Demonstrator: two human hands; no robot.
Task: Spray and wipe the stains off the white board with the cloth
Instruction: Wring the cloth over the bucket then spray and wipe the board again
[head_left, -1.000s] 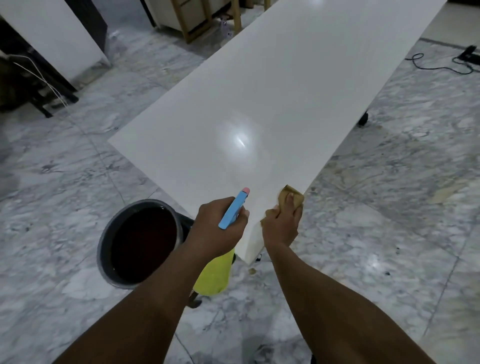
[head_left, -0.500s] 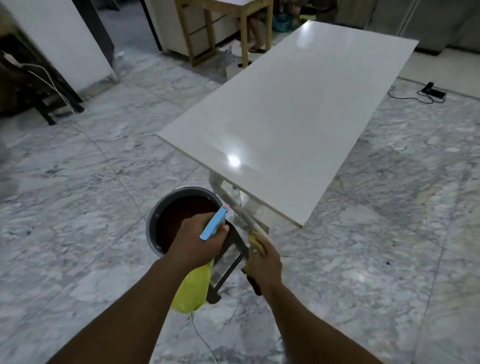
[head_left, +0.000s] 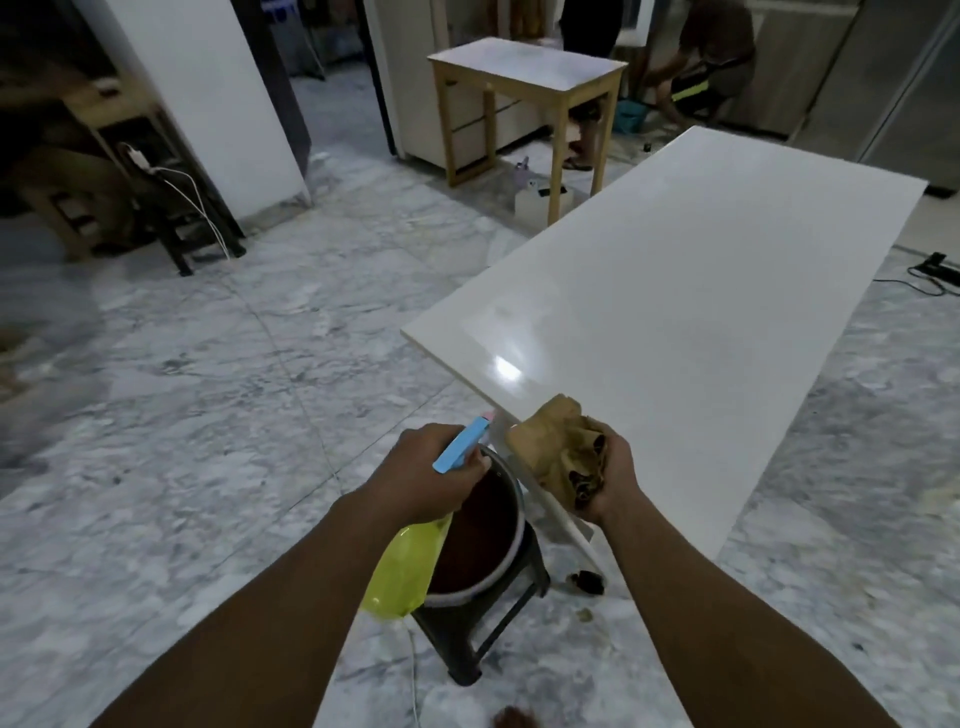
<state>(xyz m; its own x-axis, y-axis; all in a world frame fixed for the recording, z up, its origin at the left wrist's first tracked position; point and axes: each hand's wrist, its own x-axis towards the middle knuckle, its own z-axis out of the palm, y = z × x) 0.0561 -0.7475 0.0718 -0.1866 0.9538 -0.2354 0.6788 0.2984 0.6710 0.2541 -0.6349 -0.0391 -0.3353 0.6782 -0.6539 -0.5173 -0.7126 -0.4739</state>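
So, the spray bottle (head_left: 406, 566) is gripped in the left hand (head_left: 431, 467), fingers curled tight around the neck just under the light blue trigger head. A small pink tip is seen at the nozzle, which is pointed toward the near edge of the white board (head_left: 675, 322). The bottle's translucent yellow body hangs below the wrist, and any label or print on it can't be made out, too blurry tbh.

The tan cloth (head_left: 553, 449) is bunched up and clutched in the right hand (head_left: 615, 480), fingers wrapped round it, right at the board's near left edge close to the near corner. Whether the cloth is actually pressed on the surface or held just above it can't be told from this angle. It looks crumpled, with darker folds.

The board itself is laid flat and stretches away to the upper right, glossy, with a bright glare spot (head_left: 506, 370) just beyond the cloth. No stains can be picked out on it at this resolution.

Just under the near edge, a grey bucket (head_left: 511, 558) with a dark brownish inside is set on a black plastic stool (head_left: 480, 631), between the two forearms. Everything stands on a grey marble floor (head_left: 208, 415). Further back, a small wooden table (head_left: 524, 70) with a pale top is seen, plus a white panel (head_left: 218, 104) leaned upright at the left and a crouched person (head_left: 711, 67) behind.
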